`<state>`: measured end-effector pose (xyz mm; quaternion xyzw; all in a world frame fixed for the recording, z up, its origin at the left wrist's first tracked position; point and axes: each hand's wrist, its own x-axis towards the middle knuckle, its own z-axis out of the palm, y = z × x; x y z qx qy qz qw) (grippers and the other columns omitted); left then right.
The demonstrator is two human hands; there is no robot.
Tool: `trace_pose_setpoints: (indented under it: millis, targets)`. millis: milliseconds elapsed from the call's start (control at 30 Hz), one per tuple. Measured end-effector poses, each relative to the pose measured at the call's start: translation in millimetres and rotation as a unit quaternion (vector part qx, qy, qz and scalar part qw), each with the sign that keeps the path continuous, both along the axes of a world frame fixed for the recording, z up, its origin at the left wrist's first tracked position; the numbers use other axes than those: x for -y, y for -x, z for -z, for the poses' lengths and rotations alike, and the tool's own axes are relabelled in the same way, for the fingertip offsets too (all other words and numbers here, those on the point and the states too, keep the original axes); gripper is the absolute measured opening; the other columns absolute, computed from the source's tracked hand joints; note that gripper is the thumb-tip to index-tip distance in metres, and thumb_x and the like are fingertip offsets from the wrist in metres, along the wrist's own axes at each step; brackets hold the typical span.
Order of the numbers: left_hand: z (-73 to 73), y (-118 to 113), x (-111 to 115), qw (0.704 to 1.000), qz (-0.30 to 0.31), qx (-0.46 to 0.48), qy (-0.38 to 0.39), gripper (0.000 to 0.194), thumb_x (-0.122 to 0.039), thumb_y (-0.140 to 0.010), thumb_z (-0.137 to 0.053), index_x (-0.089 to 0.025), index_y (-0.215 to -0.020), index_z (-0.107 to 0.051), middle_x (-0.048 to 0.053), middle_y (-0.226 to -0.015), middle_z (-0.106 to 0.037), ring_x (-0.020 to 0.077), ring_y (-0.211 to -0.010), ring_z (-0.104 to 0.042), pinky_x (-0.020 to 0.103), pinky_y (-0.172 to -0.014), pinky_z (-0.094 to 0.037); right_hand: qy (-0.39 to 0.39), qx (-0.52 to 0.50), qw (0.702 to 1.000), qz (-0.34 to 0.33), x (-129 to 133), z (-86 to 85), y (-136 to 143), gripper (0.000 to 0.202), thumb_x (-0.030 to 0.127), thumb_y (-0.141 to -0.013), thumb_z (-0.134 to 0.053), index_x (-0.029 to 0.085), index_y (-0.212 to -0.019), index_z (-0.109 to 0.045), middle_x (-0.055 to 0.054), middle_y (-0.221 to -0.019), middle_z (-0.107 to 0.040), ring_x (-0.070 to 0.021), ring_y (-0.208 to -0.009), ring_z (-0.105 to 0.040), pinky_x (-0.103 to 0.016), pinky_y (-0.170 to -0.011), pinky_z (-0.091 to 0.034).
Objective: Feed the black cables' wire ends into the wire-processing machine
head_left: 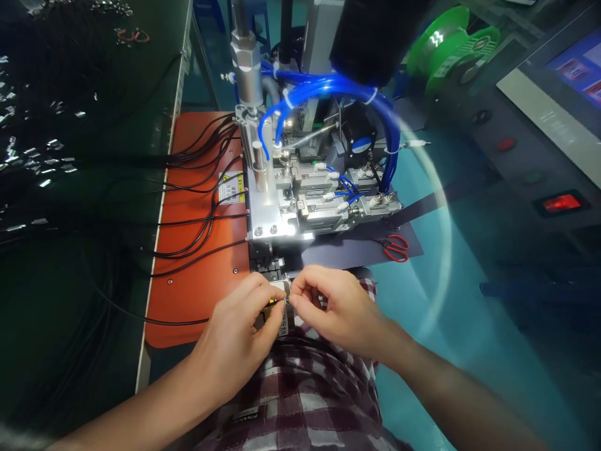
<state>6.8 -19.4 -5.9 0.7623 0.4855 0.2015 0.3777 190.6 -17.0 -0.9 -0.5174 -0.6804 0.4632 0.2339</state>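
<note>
Tabletop: dark, at left, carrying loose black cables.
Machine: metal, ahead of the hands.
Green spool: the one holder made out; its winding is unclear.
Left hand: clamped on a black cable.
Right hand: just beside; cannot tell whether its fingertips grip anything.
Cable: crosses the orange plate; likely light, flexible, delicate-ended; best pinched near the tip.

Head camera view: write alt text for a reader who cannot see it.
A person's left hand, apparently holding a thin black cable, is beside the right hand, fingers pinched, before a silver metal machine with looped blue tubes. More black cables cross an orange board at left; red-handled scissors lie on a dark surface at right.
</note>
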Motion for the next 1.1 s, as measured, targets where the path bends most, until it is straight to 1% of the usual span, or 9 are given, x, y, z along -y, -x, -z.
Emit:
trace_pose_setpoints:
  millis: [67, 133, 233, 333, 400, 500, 667, 900, 1100]
  targets:
    - [1.0, 0.2, -1.3, 1.0, -0.006, 0.01, 0.014, 0.012, -0.021, -0.088, -0.05, -0.021, -0.092, -0.062, 0.002, -0.083, -0.058, 0.0145, -0.073, -0.055, 0.024, -0.062, -0.042, -0.116, 0.071, 0.99, -0.033, 4.4, -2.4, 0.4, 0.012, 0.017, -0.086, -0.051, 0.017, -0.075, -0.056, 0.0, -0.068, -0.055, -0.0135, -0.06, -0.045, -0.029, -0.059, -0.029]
    - [1.3, 0.5, -4.5, 0.998, -0.019, 0.03, 0.059, 0.013, -0.024, -0.087, -0.053, -0.021, -0.093, -0.064, 0.001, -0.079, -0.058, 0.0144, -0.07, -0.054, 0.024, -0.058, -0.041, -0.146, 0.079, 0.985, -0.036, 6.7, -1.5, 0.4, 0.013, 0.017, -0.087, -0.051, 0.017, -0.075, -0.056, -0.001, -0.068, -0.055, -0.0135, -0.059, -0.045, -0.03, -0.06, -0.028]
    - [-0.4, -0.1, -9.9, 0.986, -0.041, 0.068, 0.149, 0.013, -0.027, -0.084, -0.056, -0.019, -0.087, -0.067, 0.002, -0.076, -0.058, 0.0151, -0.068, -0.054, 0.025, -0.058, -0.041, -0.034, -0.018, 0.999, 0.02, 6.2, 4.8, -0.5, 0.013, 0.017, -0.086, -0.052, 0.018, -0.074, -0.054, 0.001, -0.068, -0.054, -0.0131, -0.061, -0.047, -0.027, -0.058, -0.032]
    - [-4.1, -2.1, -13.5, 0.967, -0.061, 0.103, 0.224, 0.014, -0.028, -0.081, -0.059, -0.017, -0.081, -0.067, 0.002, -0.074, -0.061, 0.0159, -0.07, -0.055, 0.026, -0.061, -0.042, 0.111, -0.14, 0.982, 0.062, 2.9, 11.8, -1.2, 0.013, 0.02, -0.085, -0.054, 0.018, -0.073, -0.055, 0.002, -0.068, -0.052, -0.0123, -0.061, -0.045, -0.024, -0.055, -0.034]
    - [-6.2, -3.1, -15.0, 0.954, -0.072, 0.13, 0.261, 0.014, -0.028, -0.079, -0.06, -0.016, -0.079, -0.067, 0.002, -0.073, -0.062, 0.0153, -0.069, -0.055, 0.026, -0.062, -0.042, 0.159, -0.188, 0.967, 0.068, 0.5, 14.5, -1.0, 0.013, 0.023, -0.084, -0.055, 0.017, -0.072, -0.055, 0.002, -0.067, -0.05, -0.0118, -0.06, -0.043, -0.024, -0.055, -0.034]
    - [-8.1, -3.5, -16.7, 0.938, -0.087, 0.161, 0.295, 0.014, -0.029, -0.077, -0.063, -0.016, -0.078, -0.067, 0.001, -0.075, -0.063, 0.0144, -0.071, -0.055, 0.024, -0.063, -0.043, 0.174, -0.223, 0.957, 0.07, -1.8, 15.4, -0.1, 0.014, 0.024, -0.083, -0.056, 0.016, -0.072, -0.055, 0.002, -0.068, -0.049, -0.0114, -0.06, -0.041, -0.024, -0.054, -0.033]
    - [-8.1, -1.2, -18.3, 0.931, -0.083, 0.167, 0.313, 0.012, -0.029, -0.078, -0.065, -0.016, -0.076, -0.066, -0.001, -0.072, -0.062, 0.012, -0.069, -0.054, 0.021, -0.062, -0.04, 0.165, -0.244, 0.953, 0.065, -2.9, 16.2, 0.7, 0.015, 0.026, -0.082, -0.058, 0.015, -0.072, -0.055, 0.002, -0.068, -0.049, -0.0114, -0.06, -0.04, -0.025, -0.055, -0.032]
    - [-4.9, 1.7, -19.0, 0.941, -0.044, 0.155, 0.297, 0.013, -0.028, -0.08, -0.063, -0.018, -0.074, -0.066, -0.001, -0.071, -0.062, 0.0121, -0.068, -0.053, 0.022, -0.061, -0.039, 0.187, -0.274, 0.943, 0.03, -5.1, 19.6, -3.0, 0.016, 0.028, -0.083, -0.058, 0.015, -0.073, -0.054, 0.003, -0.066, -0.045, -0.0101, -0.056, -0.035, -0.024, -0.051, -0.027]
    - [-4.8, -0.4, -17.0, 0.949, -0.057, 0.13, 0.28, 0.015, -0.03, -0.08, -0.06, -0.017, -0.076, -0.064, 0.0, -0.07, -0.059, 0.0125, -0.066, -0.051, 0.023, -0.058, -0.038, 0.159, -0.225, 0.961, 0.029, -4.7, 17.1, -3.1, 0.014, 0.025, -0.084, -0.057, 0.016, -0.073, -0.054, 0.003, -0.065, -0.044, -0.0107, -0.058, -0.036, -0.024, -0.052, -0.029]
